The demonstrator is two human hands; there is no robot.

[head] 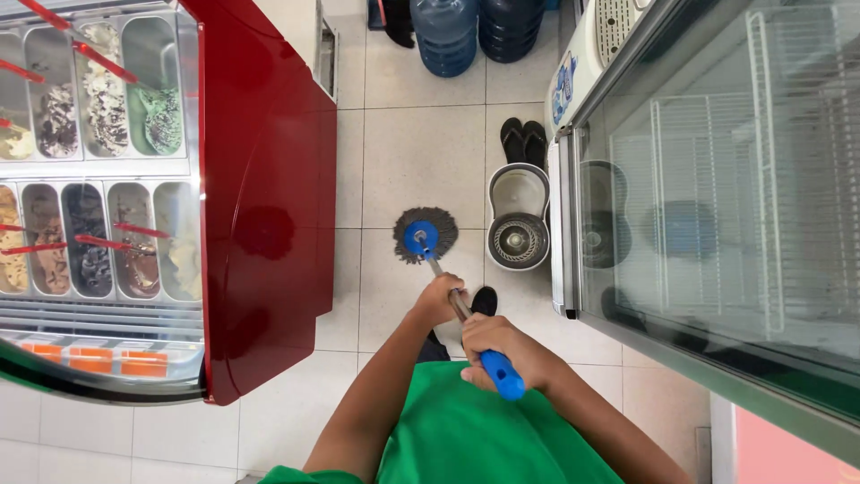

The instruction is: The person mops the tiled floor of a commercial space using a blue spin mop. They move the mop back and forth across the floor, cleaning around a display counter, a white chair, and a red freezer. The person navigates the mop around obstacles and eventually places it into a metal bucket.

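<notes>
I hold a mop by its metal pole. My left hand grips the pole lower down. My right hand grips higher up, just below the blue handle end. The round grey mop head, with a blue hub at its centre, rests on the pale tiled floor in front of me. My green shirt fills the bottom of the view, and one dark shoe shows beside the pole.
A grey spin mop bucket stands right of the mop head, black sandals behind it. A red ice cream display freezer with tubs is left; a glass-lidded chest freezer is right. Blue water jugs stand beyond.
</notes>
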